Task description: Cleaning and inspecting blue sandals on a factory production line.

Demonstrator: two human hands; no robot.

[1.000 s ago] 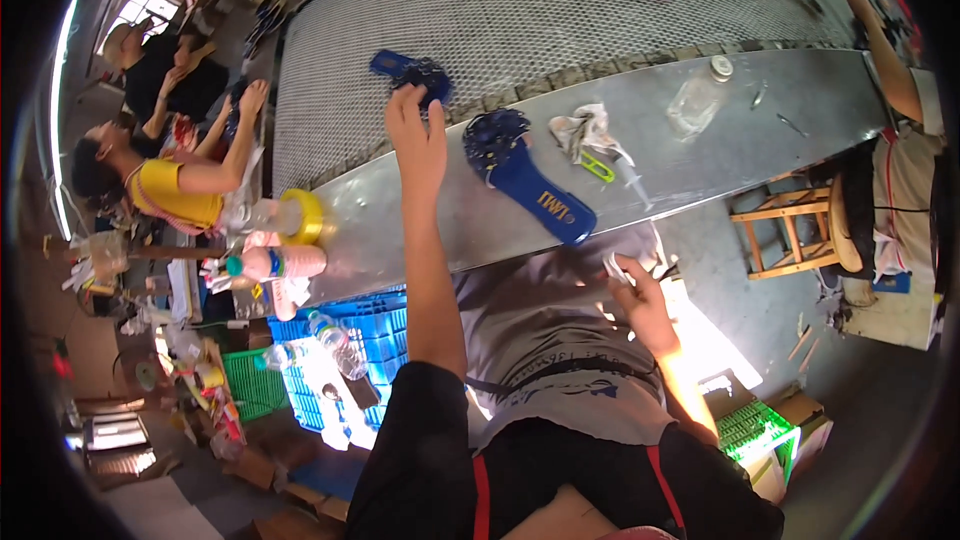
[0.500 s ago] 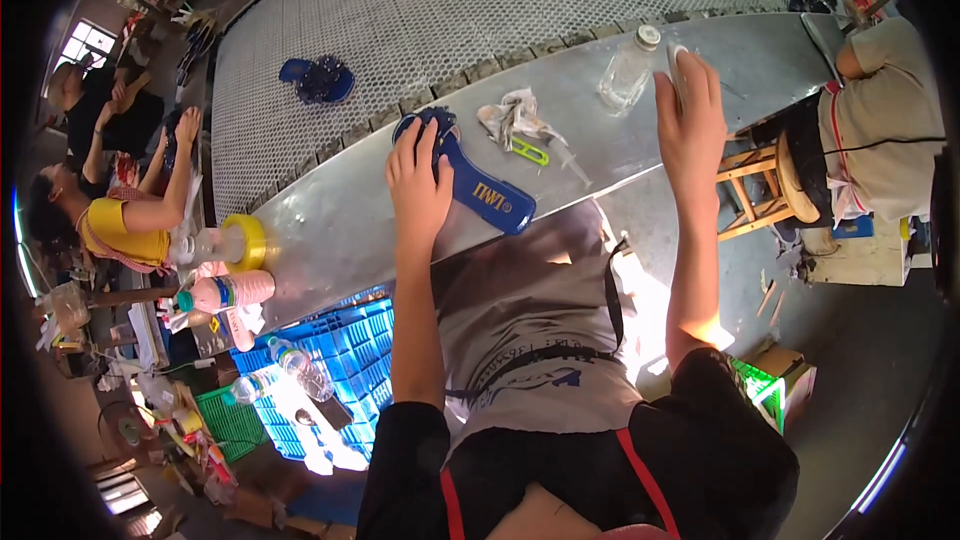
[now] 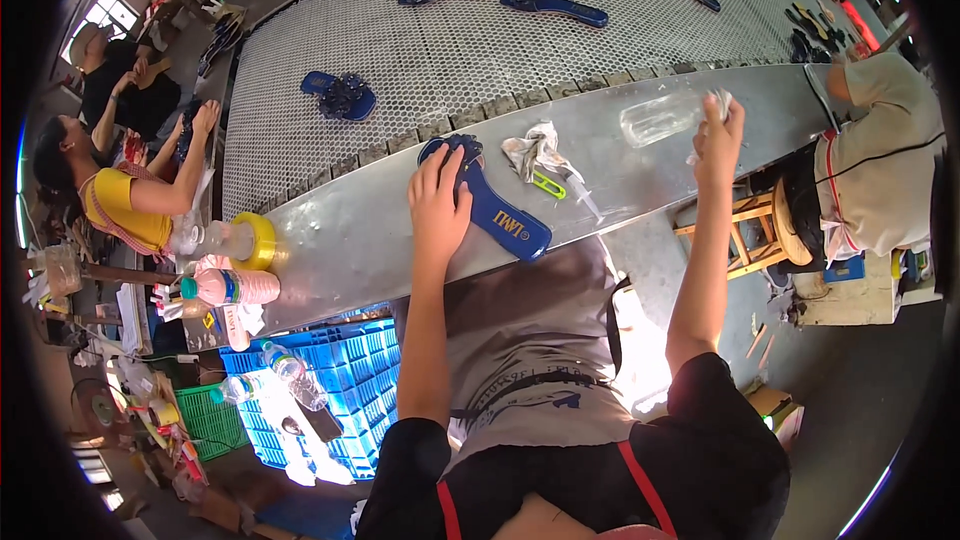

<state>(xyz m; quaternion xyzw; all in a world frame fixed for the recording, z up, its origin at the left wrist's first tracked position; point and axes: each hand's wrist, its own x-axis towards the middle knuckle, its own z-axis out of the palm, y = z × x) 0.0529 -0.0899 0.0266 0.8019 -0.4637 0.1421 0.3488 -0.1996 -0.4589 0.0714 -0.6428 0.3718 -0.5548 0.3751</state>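
My left hand is closed over the dark, ruffled upper of a navy slide sandal, which lies on the metal ledge with its heel toward me. Farther right, my right hand is curled at the neck end of a clear bottle. The bottle is tilted over sideways and blurred by motion. Some whitish material shows at the right fingers; its kind is unclear. Between my hands lie a crumpled, stained cloth, a yellow-green strip-shaped tool and a clear syringe-like tube.
Beyond the metal ledge, a mesh surface bears another navy sandal and several more farther back. A yellow tape roll and a pink-filled bottle stand left, above blue crates. People work at left and right; a wooden stool stands right.
The clear bottle has gone from upright to tipped sideways. My right hand has curled in at its neck. The view has shifted, showing more sandals at the back; my left hand stays on the sandal.
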